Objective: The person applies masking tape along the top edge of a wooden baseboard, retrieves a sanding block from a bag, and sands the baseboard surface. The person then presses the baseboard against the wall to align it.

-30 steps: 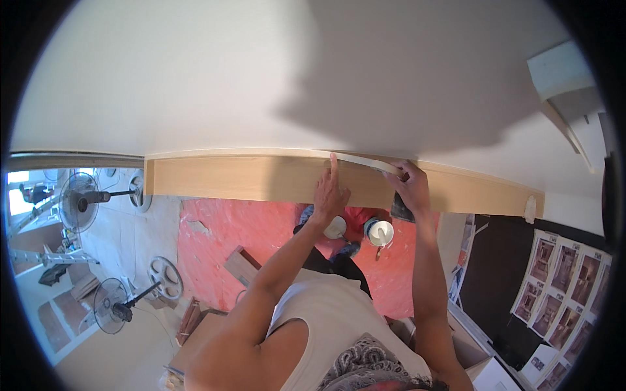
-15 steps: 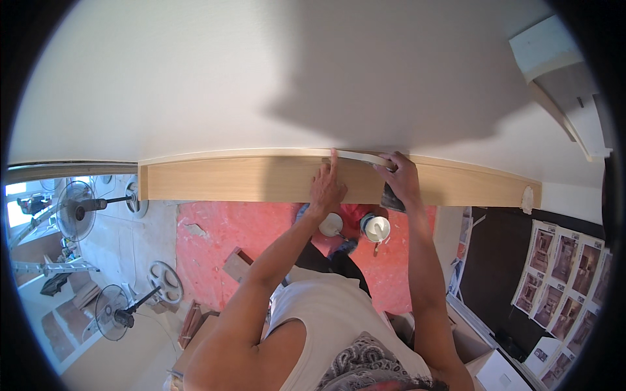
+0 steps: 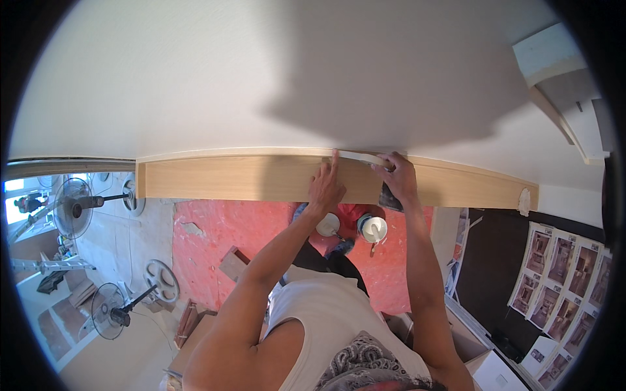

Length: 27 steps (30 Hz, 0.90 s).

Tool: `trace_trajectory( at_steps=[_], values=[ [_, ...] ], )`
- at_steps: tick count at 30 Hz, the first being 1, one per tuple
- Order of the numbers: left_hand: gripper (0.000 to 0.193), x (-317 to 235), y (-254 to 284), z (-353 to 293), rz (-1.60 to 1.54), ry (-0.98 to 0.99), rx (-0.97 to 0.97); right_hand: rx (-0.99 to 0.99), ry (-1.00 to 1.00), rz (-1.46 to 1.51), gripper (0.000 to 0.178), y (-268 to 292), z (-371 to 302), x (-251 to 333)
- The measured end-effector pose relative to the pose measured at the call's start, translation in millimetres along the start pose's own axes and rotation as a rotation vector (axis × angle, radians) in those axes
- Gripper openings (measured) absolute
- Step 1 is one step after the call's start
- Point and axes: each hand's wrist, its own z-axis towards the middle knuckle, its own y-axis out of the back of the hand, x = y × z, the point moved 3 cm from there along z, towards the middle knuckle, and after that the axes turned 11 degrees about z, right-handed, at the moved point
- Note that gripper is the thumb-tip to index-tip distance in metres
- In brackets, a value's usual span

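Note:
A long pale wooden board (image 3: 208,178) runs along the foot of the white wall surface (image 3: 163,85). My left hand (image 3: 326,188) reaches to its upper edge, index finger stretched out and pressing there, the other fingers loosely bent. From that fingertip a narrow cream strip of tape (image 3: 357,156) bows across to my right hand (image 3: 402,181), whose fingers and thumb are closed on its other end. Below the right palm shows a dark, flat-edged tool (image 3: 390,198), partly hidden; its kind is unclear.
Two white buckets (image 3: 374,229) stand on the red floor (image 3: 215,225) below the board. Standing fans (image 3: 109,311) are at the left. Picture sheets (image 3: 554,267) hang on a dark panel at the right, and a white bracket-like fixture (image 3: 557,72) is above.
Both hands keep almost the same place on the board and strip. The view has shifted very slightly.

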Motion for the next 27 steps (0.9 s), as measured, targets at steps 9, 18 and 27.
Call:
trace_trajectory(
  at_steps=[9,18,27],
  values=[
    [0.114,0,-9,5,0.012,0.024,-0.024,-0.017,0.004,0.003,0.038,-1,1,1],
    [0.114,-2,-11,6,0.033,0.036,-0.023,-0.024,-0.013,0.018,0.037,-1,-2,3],
    [0.110,10,-1,8,0.140,-0.059,0.047,-0.055,0.015,0.032,0.037,-10,-4,-1]
  ],
)
